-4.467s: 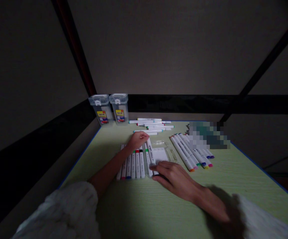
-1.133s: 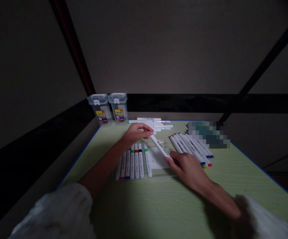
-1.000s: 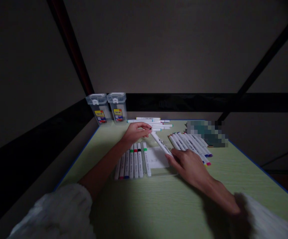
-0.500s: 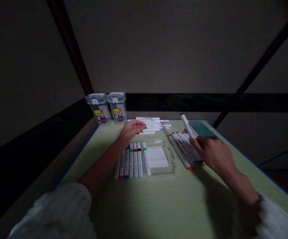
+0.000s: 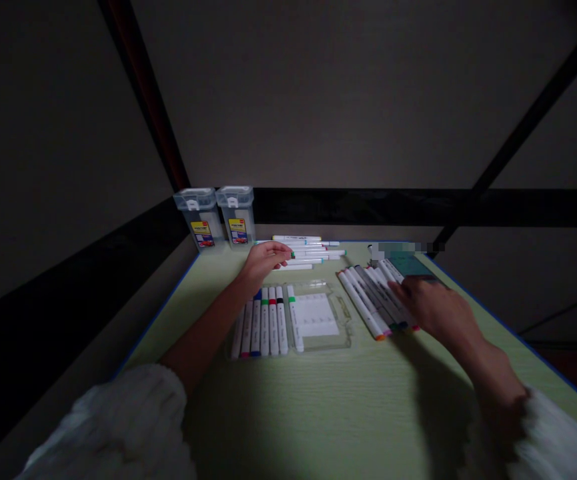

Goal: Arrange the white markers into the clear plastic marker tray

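Observation:
My left hand (image 5: 267, 261) hovers above the tray, its fingers loosely bent and a gap showing between thumb and fingertips. Just beyond those fingertips is a pile of white markers (image 5: 313, 252) with coloured ends. At the right, my right hand (image 5: 436, 308) is closed on a white marker with a dark end (image 5: 370, 249), low over a row of white markers (image 5: 363, 303); part of the held marker is hidden by the fingers and blurring. A clear plastic tray (image 5: 347, 340) lies in the middle, with several markers (image 5: 268, 327) on its left and one green-banded marker (image 5: 295, 323) beside a white card (image 5: 317, 315).
Two clear lidded boxes (image 5: 202, 223) with yellow labels stand at the back left corner. A teal flat object (image 5: 411, 265), partly pixelated, lies at the back right. The pale green table (image 5: 318, 413) has a blue edge and meets a dark wall behind.
My right hand has carried a marker from the tray to the row at the right and lowered it there. My left hand has let go of that marker and moved slightly left.

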